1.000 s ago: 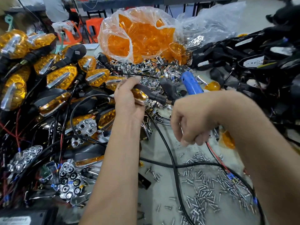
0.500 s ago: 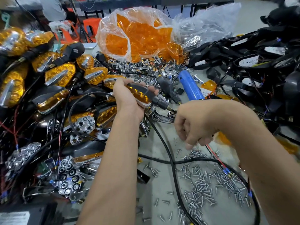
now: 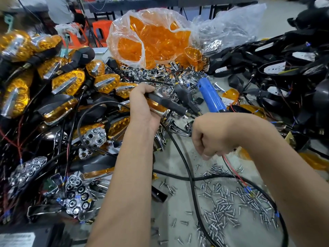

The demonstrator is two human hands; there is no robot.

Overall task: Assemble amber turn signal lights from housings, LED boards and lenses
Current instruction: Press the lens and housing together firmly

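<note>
Left hand [image 3: 142,107] grips one amber-lensed turn signal light with a black ribbed stem [image 3: 164,104], raised just above the bench [image 3: 178,163], stem pointing right toward the right hand [image 3: 210,139]. Right hand is a closed fist, fingers curled round thin red and black lead wires [image 3: 231,168] that trail down over the loose silver screws [image 3: 229,198]. The lens looks seated on this unit, so judged nearly finished; the wire ends seem to be what's being handled, exact action not clear.

Done: a big heap of assembled amber lights with chrome trims [image 3: 67,82] fills the left side.

Left: lots. A clear plastic bag of loose orange lenses [image 3: 153,38] at the back, a tangle of empty black housings with wires [image 3: 284,65] on the right, chrome honeycomb reflector pieces [image 3: 76,195] at lower left.

A blue-handled electric screwdriver [image 3: 211,97] lies just behind the right hand, its black cable [image 3: 185,168] looping across the work spot. Clutter crowds all sides; the cable and stray wires could snag.
</note>
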